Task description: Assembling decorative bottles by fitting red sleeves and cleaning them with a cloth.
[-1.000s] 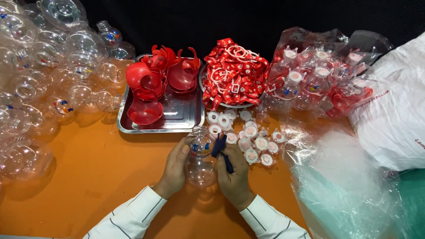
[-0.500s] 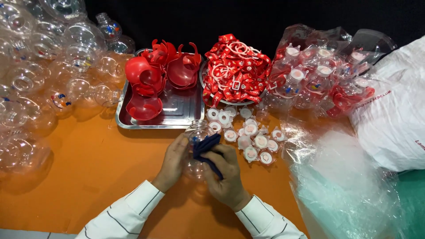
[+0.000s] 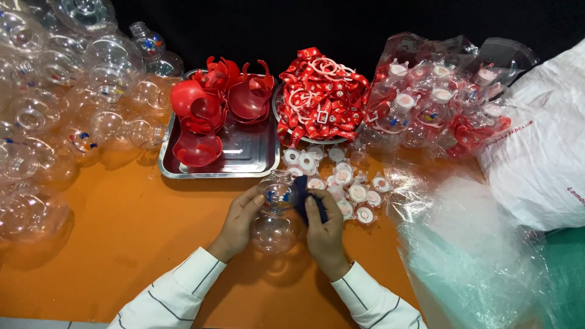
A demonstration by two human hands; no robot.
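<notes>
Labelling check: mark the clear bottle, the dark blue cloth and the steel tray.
clear bottle (image 3: 272, 226), head view, round belly.
dark blue cloth (image 3: 301, 204), head view, fold above right thumb.
steel tray (image 3: 247, 155), head view, bare floor.

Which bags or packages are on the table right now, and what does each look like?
White plastic bag: far right, bulky, red print.
Clear bag of finished bottles: right of the red straps, crinkled, red and white inside.
Clear plastic sheeting: lower right, crumpled, greenish.

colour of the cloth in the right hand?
Dark navy blue cloth, pressed against the clear bottle; head view.
</notes>
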